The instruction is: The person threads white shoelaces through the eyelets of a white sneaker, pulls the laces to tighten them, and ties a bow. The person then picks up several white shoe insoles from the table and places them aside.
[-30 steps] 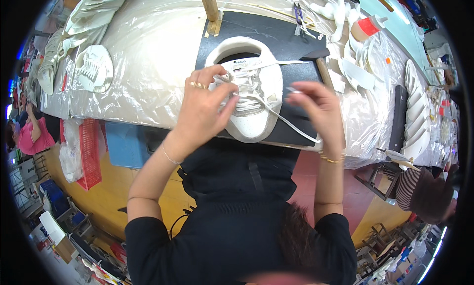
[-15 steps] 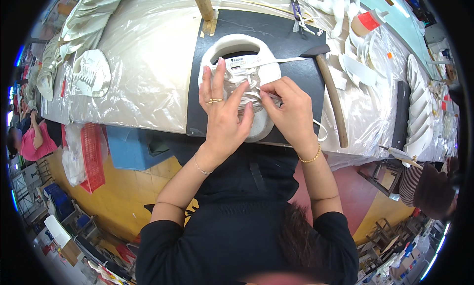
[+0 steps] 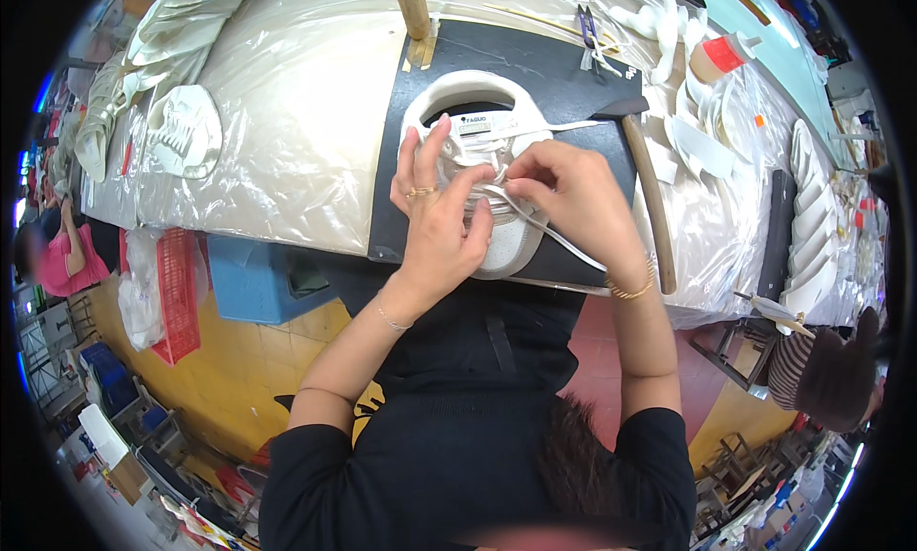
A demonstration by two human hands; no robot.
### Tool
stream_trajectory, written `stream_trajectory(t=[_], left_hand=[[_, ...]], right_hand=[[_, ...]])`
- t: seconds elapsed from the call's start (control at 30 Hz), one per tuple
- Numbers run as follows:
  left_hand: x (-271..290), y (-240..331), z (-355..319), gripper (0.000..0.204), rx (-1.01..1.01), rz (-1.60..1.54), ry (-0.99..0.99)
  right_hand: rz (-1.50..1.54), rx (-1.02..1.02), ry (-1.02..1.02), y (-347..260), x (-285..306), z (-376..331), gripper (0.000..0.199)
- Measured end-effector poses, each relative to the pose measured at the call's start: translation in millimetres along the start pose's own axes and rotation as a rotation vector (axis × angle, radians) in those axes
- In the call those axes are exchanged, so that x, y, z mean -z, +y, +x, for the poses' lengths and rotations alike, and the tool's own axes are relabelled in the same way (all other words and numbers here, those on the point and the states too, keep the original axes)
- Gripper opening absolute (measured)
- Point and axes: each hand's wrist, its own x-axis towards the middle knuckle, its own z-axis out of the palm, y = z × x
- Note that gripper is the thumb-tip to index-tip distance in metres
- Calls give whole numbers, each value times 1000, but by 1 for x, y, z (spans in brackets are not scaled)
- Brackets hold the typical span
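Gone since a second ago: the gap between the right hand (image 3: 583, 193) and the shoe (image 3: 506, 252). Now working with both hands at the laces (image 3: 496, 155), which suggests close handling of a single crossing rather than drawing out a length.

On the right, reaching in with the wrist bent inward, thumb and forefinger pinched together at the middle of the lacing; cannot tell on exactly which strand. From beneath, trailing near and right toward the wrist, a loose strand (image 3: 565, 243).

With the left hand (image 3: 435, 212), lying over the shoe's left side, two fingers stretched toward the far end, thumb and forefinger parted at the laces; probably steadying, not clamping.

As before, resting upright on the black mat (image 3: 559, 74), toe near and opening far: the shoe. To its right, well apart, a hammer (image 3: 653, 212).
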Motion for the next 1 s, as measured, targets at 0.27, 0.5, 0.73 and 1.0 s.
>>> stream_trajectory(t=[0.27, 0.5, 0.73, 1.0], left_hand=[[26, -9, 16, 19, -167, 174, -62], [26, -5, 15, 14, -220, 180, -110], [23, -8, 17, 7, -214, 169, -146], [2, 3, -1, 15, -145, 251, -68]], right_hand=[[-182, 293, -229, -5, 35, 35, 55], [-298, 332, -444, 2, 29, 54, 52], [-367, 287, -458, 6, 23, 59, 41], [-351, 147, -775, 2, 29, 86, 31]])
